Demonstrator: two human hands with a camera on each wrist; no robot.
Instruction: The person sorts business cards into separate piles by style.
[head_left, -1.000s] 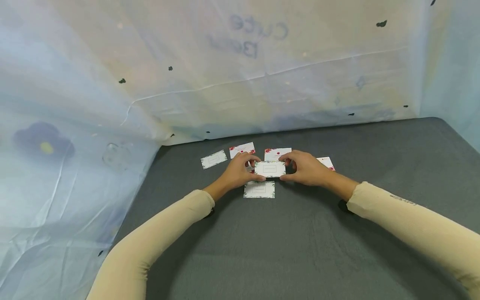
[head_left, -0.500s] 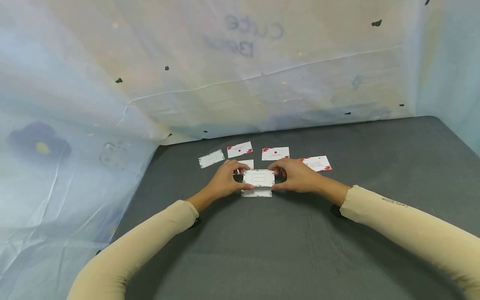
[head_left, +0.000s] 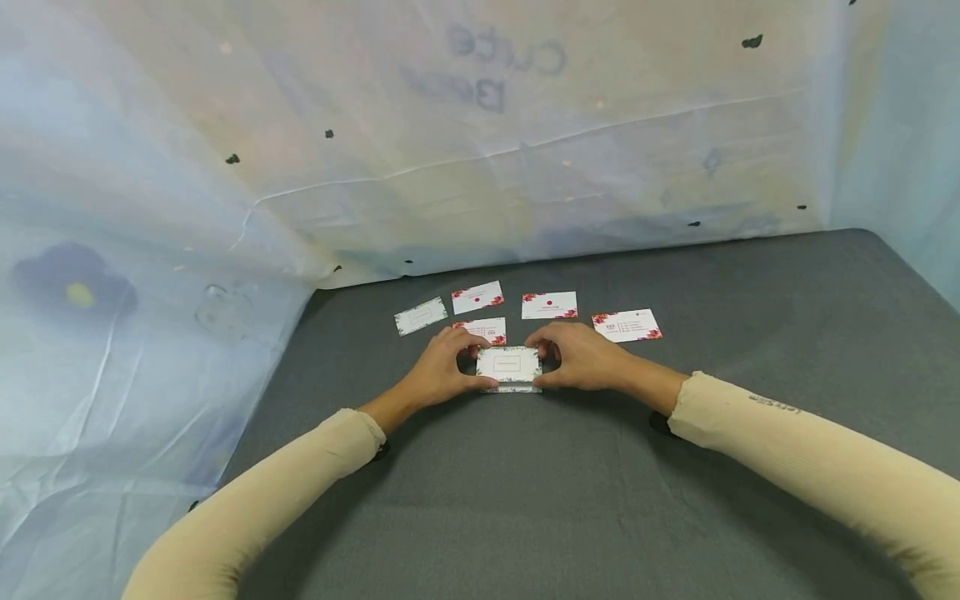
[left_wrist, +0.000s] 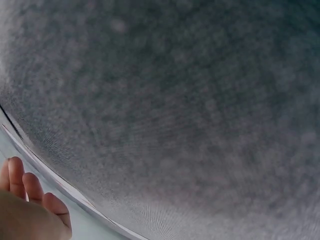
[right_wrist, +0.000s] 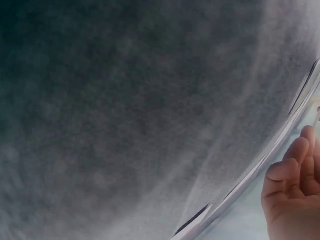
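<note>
You face a dark grey felt table (head_left: 570, 500) walled at the back and left by a pale printed sheet (head_left: 225, 208), with wide bare felt toward you and out to your right. Five small cards lie flat beyond your hands: a leaf-bordered card (head_left: 421, 316) farthest left, three red-flowered cards (head_left: 550, 305) in a loose row to its right, and one more partly hidden just behind your left fingers. Between your hands, square in front of you, sits a leaf-bordered card (head_left: 508, 367) laid on what looks like another of the same kind, whose edge shows below it. Its long axis runs left to right, so each short end meets one hand. Your left hand (head_left: 441, 371) pinches the left end with curled fingers and thumb; your right hand (head_left: 577, 360) pinches the right end likewise. Both hands are equally near. The wrist views show only blurred felt and fingertips.
</note>
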